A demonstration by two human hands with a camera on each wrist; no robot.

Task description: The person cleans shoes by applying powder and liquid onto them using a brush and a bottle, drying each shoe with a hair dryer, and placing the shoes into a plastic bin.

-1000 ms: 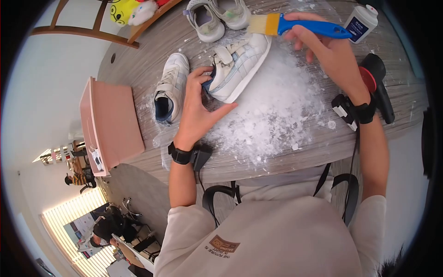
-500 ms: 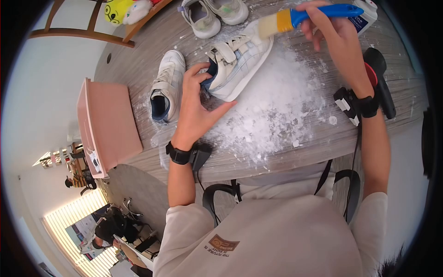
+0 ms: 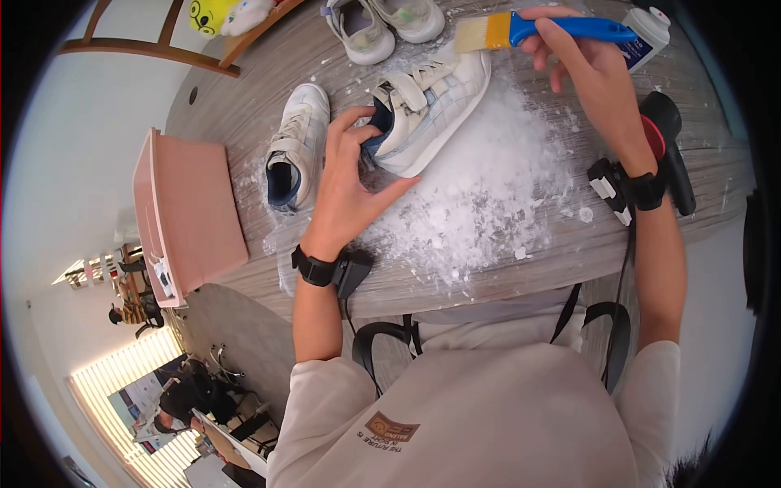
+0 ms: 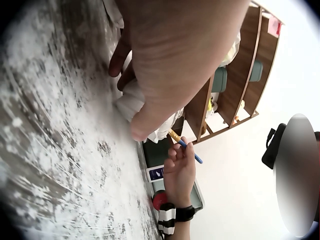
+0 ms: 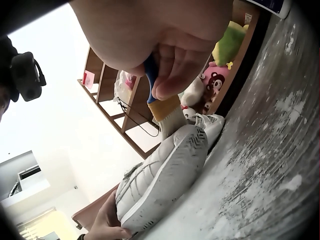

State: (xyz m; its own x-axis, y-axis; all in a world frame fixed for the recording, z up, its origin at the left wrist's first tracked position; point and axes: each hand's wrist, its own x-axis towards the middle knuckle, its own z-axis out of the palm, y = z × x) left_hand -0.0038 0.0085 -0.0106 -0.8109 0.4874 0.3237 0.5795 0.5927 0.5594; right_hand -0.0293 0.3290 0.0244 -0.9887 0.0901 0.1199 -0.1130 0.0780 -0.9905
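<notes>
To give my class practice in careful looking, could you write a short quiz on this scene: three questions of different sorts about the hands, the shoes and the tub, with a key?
1. Multiple choice: what does the right hand hold?
A) a bottle
B) a brush
C) a cloth
2. True or false: the left hand grips a white shoe by its toe.
3. Fill the gap: the tub beyond the shoes is ____ in colour.
Key: 1 B; 2 false; 3 pink.
</notes>
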